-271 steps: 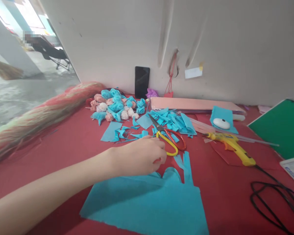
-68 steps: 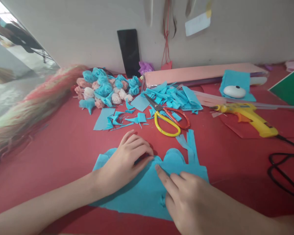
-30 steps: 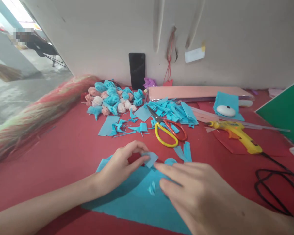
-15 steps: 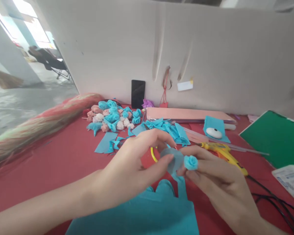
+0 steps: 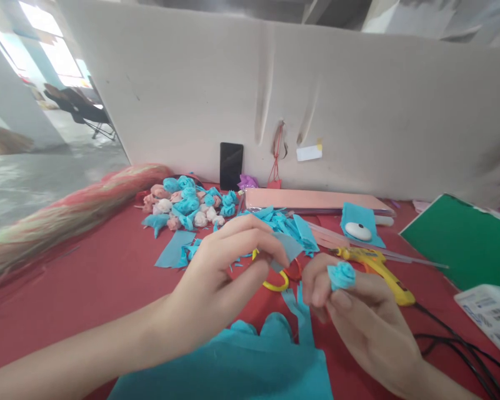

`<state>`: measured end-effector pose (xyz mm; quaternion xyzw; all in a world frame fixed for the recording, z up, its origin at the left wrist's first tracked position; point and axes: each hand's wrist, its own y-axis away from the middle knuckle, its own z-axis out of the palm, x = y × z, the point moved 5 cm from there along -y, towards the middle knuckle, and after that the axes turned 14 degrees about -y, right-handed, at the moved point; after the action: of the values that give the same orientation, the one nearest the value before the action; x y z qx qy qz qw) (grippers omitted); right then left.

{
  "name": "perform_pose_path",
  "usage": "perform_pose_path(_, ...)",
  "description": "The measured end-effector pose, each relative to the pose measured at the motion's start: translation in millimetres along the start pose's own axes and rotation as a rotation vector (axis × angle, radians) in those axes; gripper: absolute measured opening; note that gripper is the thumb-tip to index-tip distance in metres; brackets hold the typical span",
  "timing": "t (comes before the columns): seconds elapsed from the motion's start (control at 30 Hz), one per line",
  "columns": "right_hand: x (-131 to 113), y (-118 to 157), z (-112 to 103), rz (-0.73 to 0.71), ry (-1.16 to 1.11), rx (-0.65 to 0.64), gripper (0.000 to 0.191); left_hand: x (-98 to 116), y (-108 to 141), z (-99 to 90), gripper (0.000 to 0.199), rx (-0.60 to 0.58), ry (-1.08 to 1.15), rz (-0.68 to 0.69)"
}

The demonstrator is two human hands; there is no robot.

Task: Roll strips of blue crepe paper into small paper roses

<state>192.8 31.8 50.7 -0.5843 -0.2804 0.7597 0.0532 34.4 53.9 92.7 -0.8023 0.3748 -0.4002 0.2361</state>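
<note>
In the head view, my right hand (image 5: 366, 316) pinches a small blue crepe-paper rose (image 5: 342, 275) between thumb and fingers. To its left, my left hand (image 5: 229, 278) is closed on a thin, blue-grey paper petal (image 5: 286, 248), which sticks out past the fingertips. The petal and the rose are apart. Below the hands lies a large blue crepe-paper sheet (image 5: 229, 369) with rounded cut-outs along its top edge. Yellow-handled scissors (image 5: 277, 282) rest on the red table between the hands, partly hidden. A yellow glue gun (image 5: 377, 269) lies just behind my right hand.
Finished paper roses (image 5: 187, 203) in blue, pink and white are heaped at the back left, beside blue paper scraps (image 5: 283, 222). A phone (image 5: 231, 165) leans on the white board. At right are a green board (image 5: 462, 239), a white power strip (image 5: 489, 319) and black cables (image 5: 454, 344).
My hands have moved apart. The petal has gone left, away from the rose, with my left hand, while my right hand has shifted right with the rose.
</note>
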Motion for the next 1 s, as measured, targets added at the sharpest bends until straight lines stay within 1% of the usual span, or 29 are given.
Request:
perform_pose_path(0.1,2,-1,5,0.028,-0.024,-0.128,0.031,2,0,0.1,0.032,-0.011,0.002,0.019)
perform_pose_path(0.2,2,0,9,0.097,0.014,-0.233,0.040,7,5,6.3,0.031,-0.096,0.113,0.009)
perform_pose_path(0.3,3,-1,12,0.129,0.010,-0.282,0.044,11,10,13.0,0.024,-0.182,0.223,-0.038)
perform_pose_path(0.4,5,-2,15,0.110,-0.073,-0.321,0.043,12,13,17.1,0.016,-0.220,0.358,-0.097)
perform_pose_path(0.47,9,-2,16,0.116,-0.122,-0.342,0.042,10,15,21.2,0.014,-0.269,0.484,-0.158)
perform_pose_path(0.57,14,-1,16,0.155,-0.152,-0.349,0.039,6,16,25.7,0.015,-0.315,0.610,-0.244)
perform_pose_path(0.67,13,-1,17,0.173,-0.167,-0.340,0.028,4,16,26.8,0.016,-0.324,0.656,-0.279)
perform_pose_path(0.77,12,0,17,0.179,-0.167,-0.295,0.020,2,16,26.8,0.018,-0.331,0.686,-0.306)
perform_pose_path(0.87,13,1,15,0.190,-0.167,-0.225,0.018,0,14,24.8,0.020,-0.313,0.668,-0.273)
perform_pose_path(1.0,15,3,10,0.183,-0.153,-0.104,0.011,-1,13,21.9,0.019,-0.263,0.612,-0.224)
